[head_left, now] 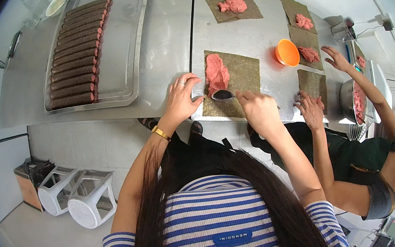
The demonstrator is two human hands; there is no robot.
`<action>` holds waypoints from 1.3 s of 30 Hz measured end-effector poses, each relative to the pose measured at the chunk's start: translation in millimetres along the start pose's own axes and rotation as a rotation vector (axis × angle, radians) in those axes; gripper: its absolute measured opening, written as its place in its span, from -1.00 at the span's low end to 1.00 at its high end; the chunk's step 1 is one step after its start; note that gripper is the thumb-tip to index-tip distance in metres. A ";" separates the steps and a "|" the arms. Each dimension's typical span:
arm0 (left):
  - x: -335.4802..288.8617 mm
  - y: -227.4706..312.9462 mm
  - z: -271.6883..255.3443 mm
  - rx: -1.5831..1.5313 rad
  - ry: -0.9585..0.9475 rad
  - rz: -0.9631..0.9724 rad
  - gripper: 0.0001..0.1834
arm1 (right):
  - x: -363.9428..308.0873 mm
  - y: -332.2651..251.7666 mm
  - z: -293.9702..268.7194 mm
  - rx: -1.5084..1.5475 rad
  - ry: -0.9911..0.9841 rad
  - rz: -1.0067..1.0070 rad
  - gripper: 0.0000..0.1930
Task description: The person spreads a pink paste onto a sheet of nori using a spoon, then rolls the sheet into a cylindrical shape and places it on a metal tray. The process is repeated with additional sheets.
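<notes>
In front of me a dark green seaweed sheet (pixel 243 74) lies on the metal table. Pink minced paste (pixel 217 73) is spread in a strip along its left side. My right hand (pixel 260 112) is closed around the handle of a spoon (pixel 222 95), whose dark bowl rests at the strip's near end. At the sheet's left edge is my left hand (pixel 183 97), thumb and fingers apart and holding nothing. Its thumb tip is by the sheet's near left corner; I cannot tell whether they touch.
A metal tray (pixel 130 57) at the left holds a row of seaweed rolls (pixel 78 49). An orange bowl (pixel 287 53) stands right of my sheet. Beyond are further sheets with paste (pixel 232 6). A co-worker's hands (pixel 312 110) work at the right, near a metal bowl (pixel 348 97).
</notes>
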State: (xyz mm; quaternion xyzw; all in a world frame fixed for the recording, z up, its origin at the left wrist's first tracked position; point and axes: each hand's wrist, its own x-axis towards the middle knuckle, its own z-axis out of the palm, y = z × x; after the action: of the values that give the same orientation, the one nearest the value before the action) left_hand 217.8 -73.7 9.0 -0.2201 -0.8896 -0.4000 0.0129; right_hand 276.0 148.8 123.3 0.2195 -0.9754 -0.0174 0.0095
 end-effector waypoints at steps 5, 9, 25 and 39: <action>-0.5 -0.5 -0.7 0.017 -0.011 0.005 -0.47 | 23.8 0.4 21.6 -0.130 -0.036 -0.055 -0.91; -2.8 0.3 0.6 0.025 -0.014 -0.005 -0.48 | 36.8 5.5 27.6 -0.178 -0.083 0.051 -0.91; 1.5 -5.1 0.4 0.009 -0.030 0.014 -0.50 | 41.1 0.7 24.4 -0.120 -0.170 0.091 -0.88; 3.6 -7.2 -1.8 0.010 -0.049 0.026 -0.49 | 7.0 -25.4 40.4 -0.105 -0.148 0.098 -0.90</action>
State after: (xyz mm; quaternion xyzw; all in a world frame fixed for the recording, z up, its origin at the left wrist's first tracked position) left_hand 211.4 -77.8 5.8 -0.2415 -0.8887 -0.3897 -0.0025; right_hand 279.5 124.0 82.0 0.1688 -0.9808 -0.0841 -0.0505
